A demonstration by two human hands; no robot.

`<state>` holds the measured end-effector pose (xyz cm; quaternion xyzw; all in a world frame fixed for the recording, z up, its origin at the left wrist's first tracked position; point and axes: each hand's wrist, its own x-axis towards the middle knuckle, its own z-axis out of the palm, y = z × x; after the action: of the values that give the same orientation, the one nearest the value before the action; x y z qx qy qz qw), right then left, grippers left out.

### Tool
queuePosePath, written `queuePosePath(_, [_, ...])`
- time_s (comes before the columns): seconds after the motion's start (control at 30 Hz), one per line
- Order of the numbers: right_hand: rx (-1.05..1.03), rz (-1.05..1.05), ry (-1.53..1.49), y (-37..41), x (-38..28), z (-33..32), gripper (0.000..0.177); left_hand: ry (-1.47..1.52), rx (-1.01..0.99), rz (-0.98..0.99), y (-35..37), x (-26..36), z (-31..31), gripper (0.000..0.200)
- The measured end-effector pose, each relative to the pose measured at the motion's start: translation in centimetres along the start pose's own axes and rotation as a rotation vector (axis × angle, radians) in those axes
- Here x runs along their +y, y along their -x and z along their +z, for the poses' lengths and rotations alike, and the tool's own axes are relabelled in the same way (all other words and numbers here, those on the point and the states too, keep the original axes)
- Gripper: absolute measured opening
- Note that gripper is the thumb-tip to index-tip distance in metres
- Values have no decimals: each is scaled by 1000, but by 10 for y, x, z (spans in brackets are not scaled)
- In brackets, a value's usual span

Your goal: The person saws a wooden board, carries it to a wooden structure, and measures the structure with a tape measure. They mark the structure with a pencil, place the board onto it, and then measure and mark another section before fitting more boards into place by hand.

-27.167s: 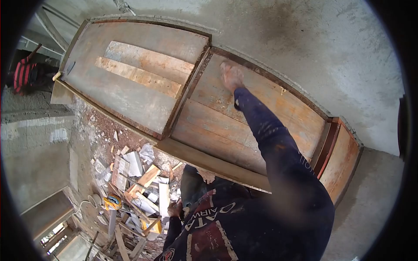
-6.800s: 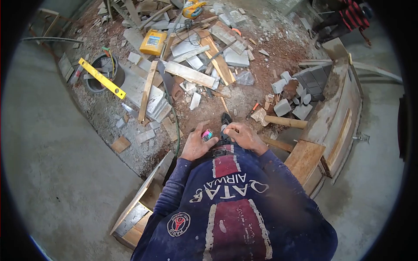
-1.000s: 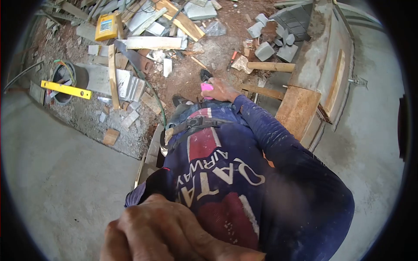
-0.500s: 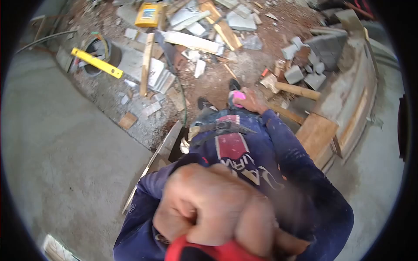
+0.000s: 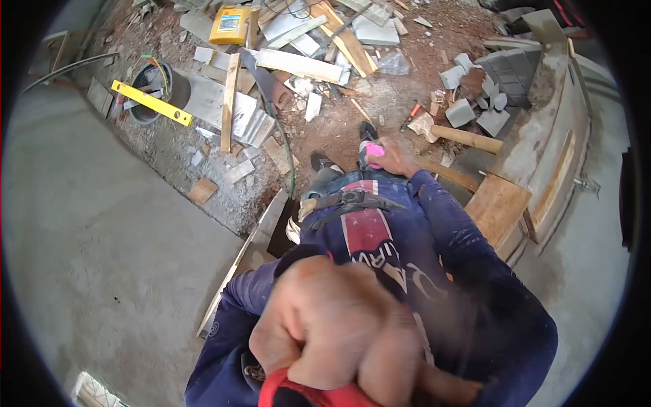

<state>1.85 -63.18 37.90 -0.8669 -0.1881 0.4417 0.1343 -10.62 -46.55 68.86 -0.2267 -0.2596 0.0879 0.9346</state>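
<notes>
Close to the camera, my left hand (image 5: 336, 325) is closed in a fist, slightly blurred. Its fingers wrap round a red and black piece (image 5: 305, 390) that looks like cloth; most of it is cut off by the bottom edge. My right hand (image 5: 397, 160) is lowered by my thigh, farther off, its fingers closed on a small bright pink thing (image 5: 373, 154) whose kind I cannot make out. Below it my shoes (image 5: 325, 163) stand on the dirt. A waist strap with a buckle (image 5: 352, 198) crosses my dark blue shirt (image 5: 420, 271).
Ahead lie a yellow spirit level (image 5: 152, 103) across a black bucket (image 5: 178, 88), a yellow jerrycan (image 5: 229, 24), and scattered boards (image 5: 298, 66). A hose (image 5: 290, 163) runs over rubble. Right are broken blocks (image 5: 493, 122) and a wooden formwork panel (image 5: 498, 205). Grey walls (image 5: 88, 203) flank me.
The view has shifted slightly. My left fist, still round the red piece, sits a little farther right. My right hand stays by my thigh with the pink thing.
</notes>
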Motion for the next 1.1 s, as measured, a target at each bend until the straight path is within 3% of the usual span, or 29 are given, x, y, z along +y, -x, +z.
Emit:
queuePosePath(0.03, [-52,-19,12,0,-6,-1,72,-307,-53,8,-5,10,0,26])
queuePosePath(0.07, [-38,-45,24,-7,-7,-2,72,-325,-79,8,0,23,3,26])
queuePosePath(0.1, [-13,-68,-13,-12,1,4,72,-416,28,-142,11,39,3,19])
queuePosePath(0.13, [7,-86,-49,-14,13,14,71,-505,143,-284,20,48,1,23])
queuePosePath(0.2, [192,-169,-73,-24,40,42,67,-641,-39,-315,17,57,-7,16])
queuePosePath(0.27, [124,-171,-118,-17,24,23,64,-634,-201,-464,14,77,-14,12])
queuePosePath(0.3, [103,-71,-44,-15,18,16,63,-686,-281,-481,13,82,-15,6])
queuePosePath(0.37, [156,-107,-74,-4,9,5,62,-779,-377,-485,15,89,-12,5])
queuePosePath(0.43, [170,-81,-2,-9,23,10,65,-891,-239,-387,19,91,-10,23])
queuePosePath(0.5, [186,-443,211,-31,67,22,65,-1125,-18,-411,31,103,-20,29])
queuePosePath(0.57, [115,-130,94,9,-5,-23,65,-1484,188,-525,31,118,-27,30])
queuePosePath(0.6, [111,-77,135,3,1,-19,68,-1678,290,-607,30,122,-32,31])
queuePosePath(0.73, [67,-111,101,-8,3,-19,74,-2101,370,-685,47,138,-65,35])
queuePosePath(0.87, [54,-89,107,-17,7,-15,78,-2027,419,-715,57,144,-81,35])
queuePosePath(1.1, [-11,-85,143,-13,4,-6,81,-2291,330,-668,59,149,-98,35])
